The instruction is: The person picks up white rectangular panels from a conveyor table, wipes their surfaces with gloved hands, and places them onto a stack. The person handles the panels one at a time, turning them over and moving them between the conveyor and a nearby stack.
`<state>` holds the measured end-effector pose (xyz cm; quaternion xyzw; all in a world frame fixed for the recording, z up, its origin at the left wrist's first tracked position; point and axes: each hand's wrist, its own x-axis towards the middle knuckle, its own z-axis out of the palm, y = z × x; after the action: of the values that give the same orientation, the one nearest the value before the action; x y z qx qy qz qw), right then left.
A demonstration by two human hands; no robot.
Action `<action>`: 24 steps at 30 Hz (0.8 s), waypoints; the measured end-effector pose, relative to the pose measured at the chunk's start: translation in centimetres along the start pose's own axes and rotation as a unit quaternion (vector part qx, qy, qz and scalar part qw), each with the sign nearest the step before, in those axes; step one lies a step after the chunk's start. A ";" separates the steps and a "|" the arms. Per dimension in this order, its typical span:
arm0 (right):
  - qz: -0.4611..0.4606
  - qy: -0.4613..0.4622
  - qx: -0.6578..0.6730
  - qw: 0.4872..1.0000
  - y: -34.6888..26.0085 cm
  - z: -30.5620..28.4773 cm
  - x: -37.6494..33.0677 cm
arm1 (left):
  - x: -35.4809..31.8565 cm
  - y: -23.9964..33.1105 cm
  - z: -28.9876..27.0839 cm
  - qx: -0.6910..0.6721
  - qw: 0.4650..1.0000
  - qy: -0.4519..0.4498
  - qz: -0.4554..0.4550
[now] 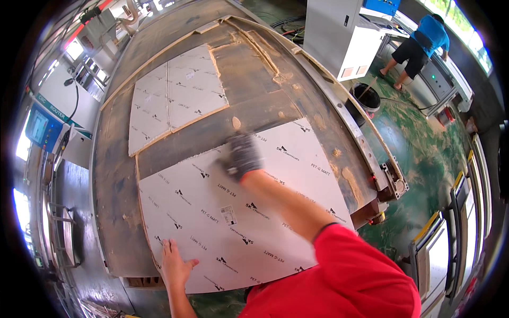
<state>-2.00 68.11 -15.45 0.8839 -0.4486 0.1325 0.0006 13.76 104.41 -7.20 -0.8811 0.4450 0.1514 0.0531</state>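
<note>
A large white panel (286,175) with repeated printed marks lies flat on the dark machine bed (114,212), reaching to my body at the near side. My left hand (176,266) is bare and rests on the panel's near left edge, with fingers apart. My right hand (244,155), in a dark grey glove, is over the panel's far part. Motion smears its fingers, so whether it holds anything cannot be made out. A small label (228,215) is stuck near the panel's middle.
Two more white panels (151,108) (196,79) lie farther up the bed amid sawdust (350,183). A metal rail (366,153) runs along the right edge. Beyond it stand a black bucket (366,98), a white cabinet (334,37) and a bending person (427,40) in blue. Framed panels (432,254) lean at right.
</note>
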 end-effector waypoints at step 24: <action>-0.340 -0.053 0.143 0.928 -40.5 4.0 6.1 | 0.3 -3.1 1.9 0.079 0.991 0.074 0.074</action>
<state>34.53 86.97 -13.12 0.9798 -0.0967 0.1404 -0.1043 15.96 106.44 -9.23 -0.8477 0.5219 0.0535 0.0783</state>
